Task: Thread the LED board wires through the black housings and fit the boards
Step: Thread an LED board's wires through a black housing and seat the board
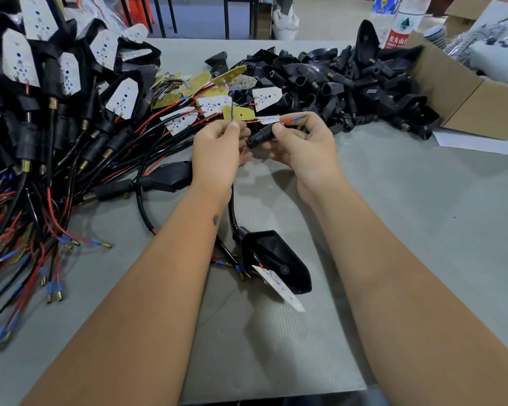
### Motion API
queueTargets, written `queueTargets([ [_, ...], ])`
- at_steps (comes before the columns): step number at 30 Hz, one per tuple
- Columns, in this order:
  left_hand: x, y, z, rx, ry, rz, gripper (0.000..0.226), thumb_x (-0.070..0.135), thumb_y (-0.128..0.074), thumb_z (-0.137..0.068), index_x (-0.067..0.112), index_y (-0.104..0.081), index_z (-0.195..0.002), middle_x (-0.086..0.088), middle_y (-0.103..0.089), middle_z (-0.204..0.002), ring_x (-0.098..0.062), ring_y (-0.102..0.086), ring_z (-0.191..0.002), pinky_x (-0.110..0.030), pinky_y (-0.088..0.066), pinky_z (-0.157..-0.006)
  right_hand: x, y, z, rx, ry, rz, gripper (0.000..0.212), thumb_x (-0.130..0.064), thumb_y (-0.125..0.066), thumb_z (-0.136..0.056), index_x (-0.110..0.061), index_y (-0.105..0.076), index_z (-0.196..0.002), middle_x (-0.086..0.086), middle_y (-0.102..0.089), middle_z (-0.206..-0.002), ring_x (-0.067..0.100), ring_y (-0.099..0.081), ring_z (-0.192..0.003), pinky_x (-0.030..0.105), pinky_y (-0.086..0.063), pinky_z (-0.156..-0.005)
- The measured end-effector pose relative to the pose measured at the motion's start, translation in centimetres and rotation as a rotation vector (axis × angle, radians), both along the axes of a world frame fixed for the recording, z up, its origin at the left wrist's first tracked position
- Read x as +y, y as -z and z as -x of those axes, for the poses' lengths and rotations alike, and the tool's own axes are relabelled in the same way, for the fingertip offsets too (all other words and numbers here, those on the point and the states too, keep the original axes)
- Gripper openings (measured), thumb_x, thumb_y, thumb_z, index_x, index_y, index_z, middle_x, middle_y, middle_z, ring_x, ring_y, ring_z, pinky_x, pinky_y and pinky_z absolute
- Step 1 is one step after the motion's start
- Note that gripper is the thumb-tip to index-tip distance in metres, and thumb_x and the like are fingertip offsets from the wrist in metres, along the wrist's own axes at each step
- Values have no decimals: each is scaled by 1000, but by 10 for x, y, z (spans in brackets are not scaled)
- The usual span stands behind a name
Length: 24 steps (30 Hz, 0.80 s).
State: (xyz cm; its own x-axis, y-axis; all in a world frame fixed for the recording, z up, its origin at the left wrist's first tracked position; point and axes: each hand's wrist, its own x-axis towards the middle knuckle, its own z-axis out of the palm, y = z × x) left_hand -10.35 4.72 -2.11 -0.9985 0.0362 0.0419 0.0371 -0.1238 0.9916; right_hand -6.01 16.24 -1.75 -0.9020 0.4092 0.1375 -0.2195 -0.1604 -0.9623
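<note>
Above the grey table (393, 230), the right hand (302, 145) pinches a red wire (291, 120) with a blue sleeve and brass tip. It emerges from the ribbed stem of a black housing (260, 138). The left hand (217, 148) grips a yellow-backed LED board (237, 113).

Bare table (408, 230) lies open to my right, room enough for a hand to pass. On my left a heap of wired housings (41, 127) blocks the way, its wires (27, 244) sprawling toward me. Ahead, loose boards (214, 105) and a pile of black housings (335, 80) crowd the far side, against a cardboard box (467, 104). Between my forearms lies one housing with its board (276, 265).
</note>
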Motion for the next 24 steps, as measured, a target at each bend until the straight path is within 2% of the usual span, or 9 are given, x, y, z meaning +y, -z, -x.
queueTargets([
  [2,-1,-5,0,-25,-16,-139,21,6,-43,-101,17,-61,-95,-3,-68,-91,-14,-67,-83,-24,-55,-68,1,0,2,-15,39,23,12,-3,-53,-97,-11,-53,-89,4,-65,-71,14,-64,-57,23,-54,-57],
  [4,-3,-8,-1,-30,-41,-252,21,5,-43,-101,20,-57,-99,-2,-65,-78,-12,-65,-68,-23,-55,-62,2,1,3,-15,59,32,14,-2,-51,-98,-11,-53,-88,2,-63,-67,13,-63,-56,23,-53,-57],
  [6,-5,-9,-2,-11,-74,-295,16,13,-43,-103,23,-56,-104,1,-60,-64,-13,-62,-57,-26,-54,-58,2,2,2,-16,67,25,15,-2,-50,-98,-12,-53,-87,3,-63,-68,13,-63,-56,23,-54,-57],
  [8,-7,-8,-2,9,-95,-304,15,20,-42,-105,25,-57,-104,4,-56,-58,-14,-60,-55,-28,-53,-57,2,3,2,-20,77,23,17,-1,-49,-98,-12,-53,-87,4,-64,-68,11,-63,-54,22,-54,-57],
  [11,-9,-7,0,44,-117,-236,18,16,-44,-103,20,-59,-93,2,-59,-67,-13,-62,-64,-29,-55,-64,3,3,4,-37,99,54,15,1,-48,-98,-10,-52,-88,6,-64,-71,12,-62,-54,22,-55,-59],
  [13,-11,-5,3,83,-115,-123,18,12,-47,-101,18,-61,-90,3,-63,-71,-9,-64,-67,-26,-55,-65,5,3,5,-47,124,96,16,1,-48,-98,-10,-52,-88,7,-63,-74,14,-62,-58,24,-57,-63],
  [18,-14,-4,4,202,-47,108,26,3,-48,-93,24,-62,-96,3,-59,-63,-9,-62,-56,-20,-45,-48,8,4,7,-51,155,194,17,1,-48,-99,-11,-52,-87,8,-60,-82,14,-63,-63,23,-57,-64],
  [21,-13,-3,1,249,-53,178,29,0,-45,-85,22,-61,-95,5,-58,-60,-8,-62,-55,-20,-44,-50,10,4,8,-53,154,264,16,1,-46,-99,-9,-51,-88,15,-60,-94,18,-65,-69,25,-58,-66],
  [24,-14,-4,1,237,-50,188,31,2,-47,-81,22,-53,-103,9,-61,-55,-10,-63,-56,-18,-43,-49,12,4,8,-40,156,319,15,2,-46,-99,-7,-50,-88,18,-60,-97,21,-66,-73,25,-58,-66],
])
